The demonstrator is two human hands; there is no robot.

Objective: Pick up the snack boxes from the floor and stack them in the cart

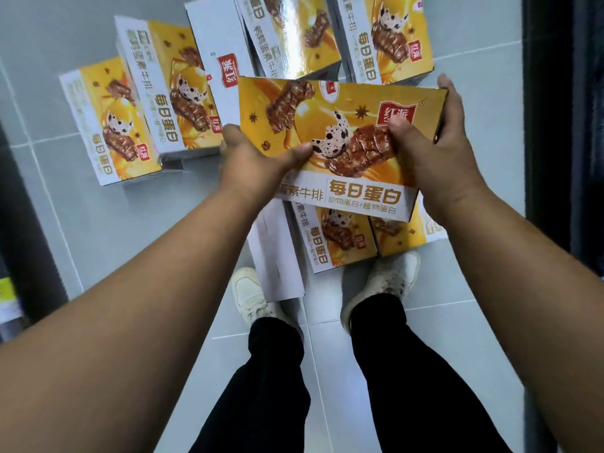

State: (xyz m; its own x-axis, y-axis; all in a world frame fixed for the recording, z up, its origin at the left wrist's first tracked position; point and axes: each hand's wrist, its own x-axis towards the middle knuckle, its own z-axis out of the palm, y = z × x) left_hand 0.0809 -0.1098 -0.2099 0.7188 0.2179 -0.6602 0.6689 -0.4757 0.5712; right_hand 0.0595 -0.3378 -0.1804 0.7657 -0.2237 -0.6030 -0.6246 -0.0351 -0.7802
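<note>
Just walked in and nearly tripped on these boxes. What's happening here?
A person is standing over snack boxes scattered on the tiled floor, holding one yellow box with both hands, left hand and right hand at its sides. Several more boxes lie on the floor. No cart is in view.

Boxes crowd floor ahead and at feet; bare tile right, near-left.

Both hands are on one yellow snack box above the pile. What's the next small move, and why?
Probably lift it clear and turn toward the cart, which is not in view. The yellow printed cardboard snack box is gripped at both ends, by the left hand and the right hand, and seems raised above the other yellow boxes on the grey tiled floor, so the grasp looks settled.
</note>
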